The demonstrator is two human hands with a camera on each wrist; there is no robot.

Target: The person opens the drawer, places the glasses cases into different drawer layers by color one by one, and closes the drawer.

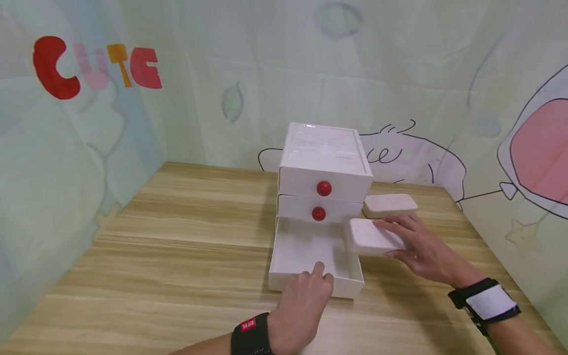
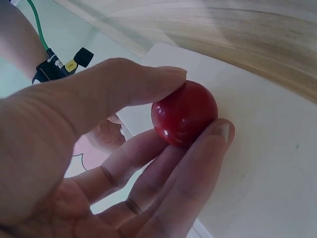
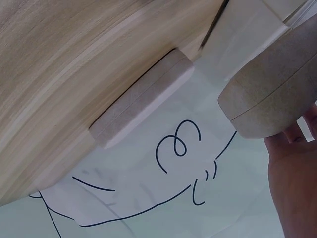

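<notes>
A small white drawer cabinet [image 1: 326,148] stands on the table, its bottom drawer [image 1: 297,246] pulled out toward me, with nothing seen inside. My left hand [image 1: 303,305] is at that drawer's front; in the left wrist view its thumb and fingers pinch a round red knob [image 2: 184,113]. Over the drawer's right side, my right hand [image 1: 426,251] grips a white block with rounded corners [image 1: 374,236], thumb and fingers at its right end. A seam runs along the block's side in the right wrist view. That hand is only partly in its own wrist view.
A second similar white block [image 1: 390,203] lies on the wooden table [image 1: 199,236], right of the cabinet. Both upper drawers are closed, with red knobs [image 1: 324,188]. Printed cloth [image 1: 222,74] forms walls behind and at both sides.
</notes>
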